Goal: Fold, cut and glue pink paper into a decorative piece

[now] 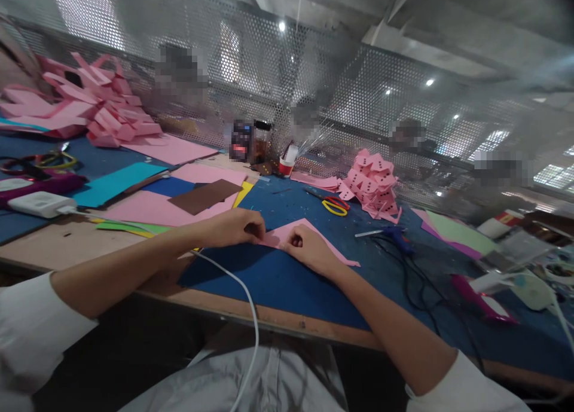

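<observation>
The fingers of your left hand (237, 228) curl partway closed, their tips down at the left end of a pink sheet (309, 231), while those of your right hand (310, 253) bend inward on its near edge, a small round gap showing between finger and thumb; whether either hand actually pinches the paper you cannot tell from here. The sheet lies in front of you on the blue worktop (278, 283), one corner pointing away and another reaching out past your right hand. A white cable (252, 316) loops across the worktop's front edge and over your lap. Just beyond the sheet lie scissors (335, 206) with red and yellow handles, near a stack of pink cutouts (371, 185) marked with dark dots. To your right rests a blue glue gun (398, 238), its dark cord trailing toward you, with a pale green sheet (461, 229) farther out. To your left, a brown sheet (206, 197) lies over pink and blue paper, a turquoise sheet (121, 183) beside it, and a heap of pink strips (107, 104) rises behind. A red-and-white cup (286, 165) stands at the back, before a perforated metal screen (269, 71).
</observation>
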Tool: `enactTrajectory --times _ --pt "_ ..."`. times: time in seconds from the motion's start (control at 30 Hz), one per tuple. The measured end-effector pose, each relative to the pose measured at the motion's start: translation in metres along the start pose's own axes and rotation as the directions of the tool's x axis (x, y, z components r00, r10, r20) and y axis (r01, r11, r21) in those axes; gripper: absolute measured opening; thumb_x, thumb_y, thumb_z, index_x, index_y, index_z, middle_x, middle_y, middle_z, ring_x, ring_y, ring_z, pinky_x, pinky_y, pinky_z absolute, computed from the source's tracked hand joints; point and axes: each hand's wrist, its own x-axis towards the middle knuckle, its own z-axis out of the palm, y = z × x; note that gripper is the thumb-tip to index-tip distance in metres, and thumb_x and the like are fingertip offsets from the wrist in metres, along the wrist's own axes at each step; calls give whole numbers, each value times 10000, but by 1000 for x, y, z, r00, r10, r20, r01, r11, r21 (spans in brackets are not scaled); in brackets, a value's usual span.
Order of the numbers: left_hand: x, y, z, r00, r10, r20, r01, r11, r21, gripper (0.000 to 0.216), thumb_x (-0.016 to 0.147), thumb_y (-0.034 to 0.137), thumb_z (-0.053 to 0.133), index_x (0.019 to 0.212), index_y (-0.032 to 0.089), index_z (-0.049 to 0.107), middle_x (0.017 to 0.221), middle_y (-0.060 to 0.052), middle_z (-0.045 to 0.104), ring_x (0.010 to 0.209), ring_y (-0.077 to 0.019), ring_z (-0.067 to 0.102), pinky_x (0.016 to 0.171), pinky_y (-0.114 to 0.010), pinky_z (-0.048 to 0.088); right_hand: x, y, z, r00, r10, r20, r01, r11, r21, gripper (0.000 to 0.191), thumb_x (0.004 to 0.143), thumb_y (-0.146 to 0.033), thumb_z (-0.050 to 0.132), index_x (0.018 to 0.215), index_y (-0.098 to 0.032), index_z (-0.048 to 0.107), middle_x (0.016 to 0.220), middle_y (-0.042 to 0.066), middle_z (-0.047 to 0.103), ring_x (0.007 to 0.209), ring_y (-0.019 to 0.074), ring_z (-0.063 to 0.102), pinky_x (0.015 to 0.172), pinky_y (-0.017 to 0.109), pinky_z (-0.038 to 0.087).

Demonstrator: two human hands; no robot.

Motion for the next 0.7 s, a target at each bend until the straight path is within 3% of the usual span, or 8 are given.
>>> enactTrajectory --times 0.13,0.27,0.43,0.57,0.7 --pt "-13 11 9 979 182 -89 -156 957 244 207 927 133 544 952 215 732 980 -30 705 990 -187 615 898 -283 433 -1 -1 0 1000 -1 4 1 1000 3 168 864 -305 682 776 -190 598 789 -12 603 705 126 524 634 259 361" --pt "-28 17 21 951 294 -99 -211 847 488 298 958 63 454 1012 195 716 1022 -74 685 963 -214 589 893 -334 446 -1 -2 0 1000 -6 -3 6 1000 -8 177 870 -317 683 781 -190 597 796 -11 598 718 127 521 630 256 349" --pt "-36 26 31 939 339 -54 -249 781 573 376 941 23 455 1234 171 640 1162 -97 650 1069 -226 580 956 -350 445 -1 -1 0 1000 -15 -15 15 1000 -19 209 869 -355 694 788 -190 594 807 -15 598 729 126 521 641 257 340" --pt "-37 33 36 945 325 -43 -231 754 615 280 1000 155 459 1203 159 651 1119 -107 656 1054 -252 585 933 -384 457 -1 -1 1 1000 -13 -15 12 1000 -27 226 871 -370 694 784 -188 591 802 -10 598 739 131 523 648 258 343" --pt "-39 40 40 953 285 -102 -173 790 588 277 1027 290 456 1203 191 646 1113 -99 641 1032 -243 583 926 -388 457 -1 -3 2 1000 -8 -30 6 998 -62 199 870 -322 683 760 -193 577 804 -10 601 747 134 525 660 261 351"
